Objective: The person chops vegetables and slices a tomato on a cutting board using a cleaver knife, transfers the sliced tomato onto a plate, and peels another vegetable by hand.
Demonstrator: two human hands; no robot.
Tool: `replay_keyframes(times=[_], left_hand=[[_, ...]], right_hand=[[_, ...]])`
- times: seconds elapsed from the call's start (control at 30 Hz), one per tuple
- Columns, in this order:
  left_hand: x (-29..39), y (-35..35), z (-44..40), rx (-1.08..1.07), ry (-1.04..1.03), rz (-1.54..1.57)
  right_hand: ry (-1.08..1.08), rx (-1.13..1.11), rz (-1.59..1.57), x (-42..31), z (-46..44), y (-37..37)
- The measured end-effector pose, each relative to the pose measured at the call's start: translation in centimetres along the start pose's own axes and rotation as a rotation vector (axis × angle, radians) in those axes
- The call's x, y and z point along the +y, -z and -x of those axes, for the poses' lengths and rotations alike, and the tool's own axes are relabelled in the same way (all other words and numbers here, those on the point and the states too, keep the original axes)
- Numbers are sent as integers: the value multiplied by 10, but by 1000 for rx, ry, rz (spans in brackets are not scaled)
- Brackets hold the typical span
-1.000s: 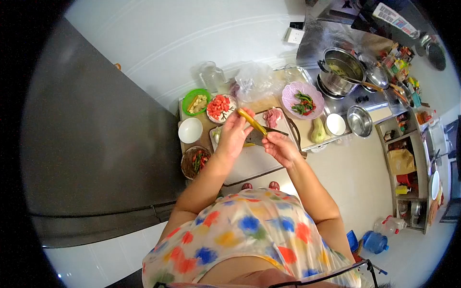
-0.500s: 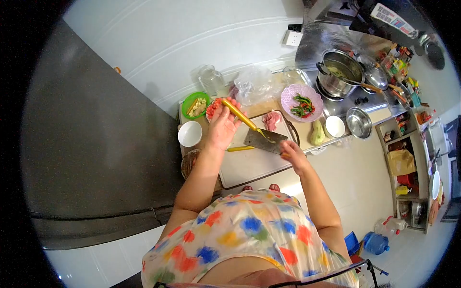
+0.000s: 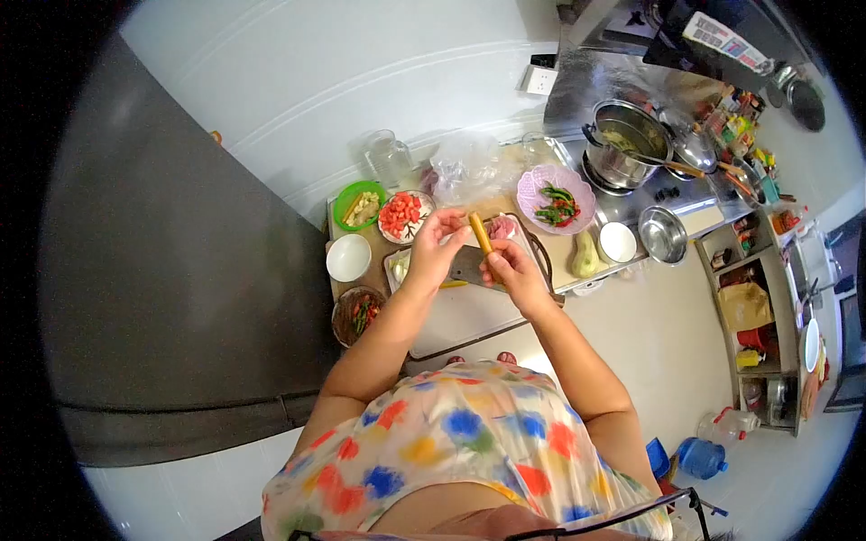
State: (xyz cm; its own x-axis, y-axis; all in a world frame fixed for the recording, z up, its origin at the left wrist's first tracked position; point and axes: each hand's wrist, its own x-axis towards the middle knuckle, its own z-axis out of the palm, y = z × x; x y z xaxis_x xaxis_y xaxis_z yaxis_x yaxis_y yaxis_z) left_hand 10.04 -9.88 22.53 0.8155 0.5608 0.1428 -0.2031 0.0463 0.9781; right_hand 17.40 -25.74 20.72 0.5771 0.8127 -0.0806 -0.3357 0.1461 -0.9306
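A slim yellow vegetable that looks like a long pepper (image 3: pixel 481 233) is held up over the cutting board (image 3: pixel 451 325). My right hand (image 3: pixel 514 275) closes thumb and fingers round its lower end. At the upper end, my left hand (image 3: pixel 439 248) has its fingers curled and thumb against it. Beneath the hands, a cleaver (image 3: pixel 466 265) lies on the board, partly covered by my right hand. Another yellow piece (image 3: pixel 454 284) lies next to the blade. Raw meat (image 3: pixel 502 227) sits on the board's far side.
Behind the board stand a green bowl (image 3: pixel 348 222), a plate of chopped red pieces (image 3: pixel 417 236) and a pink plate (image 3: pixel 577 177) of peppers. White bowls (image 3: pixel 349 259) and a pale green gourd (image 3: pixel 585 256) flank it. A steel pot (image 3: pixel 617 165) stands on the stove at right.
My right hand has let go of the cleaver, which now lies on the board, and has taken the pepper's lower end. The pepper has turned more upright and moved slightly right.
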Motion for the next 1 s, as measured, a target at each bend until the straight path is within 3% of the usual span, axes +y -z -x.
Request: replay_keyframes(times=[0.1,0.3,0.67,0.77,1.0], left_hand=[[9,6,-2,32,-130,-226],[22,-2,-2,71,-247,-354],[24,0,-1,47,-291,-466],[21,2,-2,49,-270,-485],[23,0,0,72,-260,-530]], right_hand=[[17,29,-50,7,-1,1],[56,19,36,0,1,-5],[120,50,79,8,-2,-4],[135,111,148,3,1,-8],[395,226,638,-3,5,-8]])
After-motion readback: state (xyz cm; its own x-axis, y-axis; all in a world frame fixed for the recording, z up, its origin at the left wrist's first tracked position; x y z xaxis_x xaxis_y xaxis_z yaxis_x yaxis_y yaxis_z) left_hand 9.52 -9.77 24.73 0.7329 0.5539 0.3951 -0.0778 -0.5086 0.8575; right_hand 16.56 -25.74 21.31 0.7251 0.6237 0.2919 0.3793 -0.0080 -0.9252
